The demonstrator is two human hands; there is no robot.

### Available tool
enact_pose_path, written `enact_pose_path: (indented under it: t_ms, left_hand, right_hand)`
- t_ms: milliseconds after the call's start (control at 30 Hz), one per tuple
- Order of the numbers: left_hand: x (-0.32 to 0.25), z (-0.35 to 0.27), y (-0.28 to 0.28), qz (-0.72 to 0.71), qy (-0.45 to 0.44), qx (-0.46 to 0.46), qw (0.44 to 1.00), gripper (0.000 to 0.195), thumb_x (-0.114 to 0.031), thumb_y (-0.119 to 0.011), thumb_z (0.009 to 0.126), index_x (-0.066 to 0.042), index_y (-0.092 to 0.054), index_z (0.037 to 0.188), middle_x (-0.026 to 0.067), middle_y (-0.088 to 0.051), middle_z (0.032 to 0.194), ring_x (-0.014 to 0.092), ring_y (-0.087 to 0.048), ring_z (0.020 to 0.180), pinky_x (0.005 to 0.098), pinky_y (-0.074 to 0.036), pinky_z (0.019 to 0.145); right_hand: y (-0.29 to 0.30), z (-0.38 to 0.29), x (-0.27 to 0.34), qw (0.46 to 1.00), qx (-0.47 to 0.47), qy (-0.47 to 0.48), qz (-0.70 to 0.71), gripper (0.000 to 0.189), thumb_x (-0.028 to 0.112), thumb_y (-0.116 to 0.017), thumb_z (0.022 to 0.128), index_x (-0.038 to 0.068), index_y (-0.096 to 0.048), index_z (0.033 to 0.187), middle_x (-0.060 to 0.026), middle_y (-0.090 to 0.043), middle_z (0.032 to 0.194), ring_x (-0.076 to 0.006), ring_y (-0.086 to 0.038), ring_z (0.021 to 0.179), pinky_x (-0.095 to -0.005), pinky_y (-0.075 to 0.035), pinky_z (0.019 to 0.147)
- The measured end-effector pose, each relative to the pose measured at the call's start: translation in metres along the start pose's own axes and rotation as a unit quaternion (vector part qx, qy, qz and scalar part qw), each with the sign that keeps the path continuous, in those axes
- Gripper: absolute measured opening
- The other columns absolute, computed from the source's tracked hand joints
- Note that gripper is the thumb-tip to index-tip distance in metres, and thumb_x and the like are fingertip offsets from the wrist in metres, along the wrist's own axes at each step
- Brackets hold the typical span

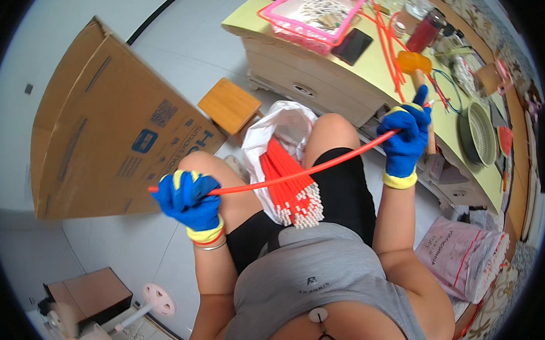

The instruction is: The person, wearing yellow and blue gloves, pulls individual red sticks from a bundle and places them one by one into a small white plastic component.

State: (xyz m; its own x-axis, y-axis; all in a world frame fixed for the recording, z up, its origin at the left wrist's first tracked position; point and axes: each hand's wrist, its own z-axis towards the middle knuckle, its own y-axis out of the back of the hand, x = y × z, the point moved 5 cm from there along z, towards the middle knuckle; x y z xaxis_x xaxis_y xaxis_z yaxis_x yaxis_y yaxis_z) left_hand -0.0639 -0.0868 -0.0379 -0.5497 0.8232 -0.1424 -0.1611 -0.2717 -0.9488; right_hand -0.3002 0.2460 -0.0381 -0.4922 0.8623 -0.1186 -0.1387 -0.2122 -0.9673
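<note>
A red flexible tube point(318, 169) bows across in front of me, held at both ends. My left hand point(187, 201), in a blue glove with a yellow cuff, grips it near its left end, where a short red tip pokes out. At the other end my right hand point(403, 134), gloved alike, is closed around the tube; a small white tip shows beyond its fingers. Between my thighs a white bag point(279, 117) holds a bundle of red tubes point(284, 169) with white ends facing me. Behind my right hand lies an orange-headed mallet point(414, 62), its wooden handle partly hidden.
On the light-green tabletop point(453, 139) stand a pink basket point(289, 32) of small white pieces, a phone point(353, 46), a bottle point(425, 31) and a green strainer basket point(478, 133). A large cardboard box point(102, 132), a wooden stool point(229, 104) and a packed bag point(461, 257) surround me.
</note>
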Motion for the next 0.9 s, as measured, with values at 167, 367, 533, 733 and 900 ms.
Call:
enact_pose_path:
  t_ms: [167, 367, 533, 733, 900]
  left_hand:
    - [-0.001, 0.001, 0.002, 0.034, 0.005, 0.032, 0.999, 0.048, -0.039, -0.052, 0.104, -0.021, -0.036, 0.062, -0.0074, -0.035, 0.053, 0.010, -0.027, 0.048, 0.0286, -0.026, 0.054]
    - [-0.001, -0.017, -0.055, 0.271, 0.142, 0.265, 0.915, 0.042, -0.031, -0.065, 0.088, -0.004, -0.063, 0.055, 0.0114, -0.056, 0.054, 0.030, -0.052, 0.044, 0.0413, -0.043, 0.049]
    - [0.013, -0.064, -0.089, 0.735, 0.142, 0.200, 0.632, 0.016, -0.024, -0.083, 0.072, -0.013, -0.077, 0.082, 0.0079, -0.073, 0.086, 0.030, -0.069, 0.077, 0.0401, -0.055, 0.071]
    - [0.052, -0.066, -0.088, 0.789, 0.113, 0.335, 0.502, 0.015, -0.020, -0.080, 0.078, -0.015, -0.075, 0.092, 0.0053, -0.072, 0.088, 0.028, -0.069, 0.076, 0.0385, -0.054, 0.068]
    - [0.063, -0.066, -0.089, 0.797, 0.130, 0.310, 0.502, 0.013, -0.018, -0.079, 0.079, -0.015, -0.074, 0.090, 0.0053, -0.070, 0.084, 0.027, -0.067, 0.073, 0.0374, -0.053, 0.064]
  right_hand:
    - [-0.010, 0.004, -0.005, 0.995, 0.065, -0.069, -0.035, 0.031, 0.035, -0.057, 0.102, 0.018, -0.062, 0.078, 0.0085, -0.043, 0.056, -0.0065, -0.037, 0.047, -0.0253, -0.036, 0.058]
    - [-0.072, -0.042, -0.049, 0.859, 0.198, -0.120, -0.457, 0.039, 0.036, -0.063, 0.096, 0.010, -0.062, 0.068, -0.0059, -0.059, 0.059, -0.0233, -0.055, 0.051, -0.0411, -0.050, 0.056]
    - [-0.085, -0.064, -0.104, 0.578, 0.365, -0.225, -0.694, 0.018, 0.015, -0.081, 0.075, 0.003, -0.074, 0.086, -0.0142, -0.068, 0.075, -0.0360, -0.065, 0.066, -0.0405, -0.054, 0.069]
    - [-0.072, -0.082, -0.136, 0.414, 0.402, -0.145, -0.803, 0.013, 0.019, -0.078, 0.074, 0.012, -0.070, 0.082, -0.0078, -0.066, 0.072, -0.0306, -0.064, 0.065, -0.0382, -0.050, 0.060]
    - [-0.067, -0.087, -0.145, 0.373, 0.398, -0.142, -0.826, 0.013, 0.024, -0.075, 0.073, 0.014, -0.068, 0.078, -0.0065, -0.063, 0.068, -0.0291, -0.063, 0.062, -0.0379, -0.049, 0.057]
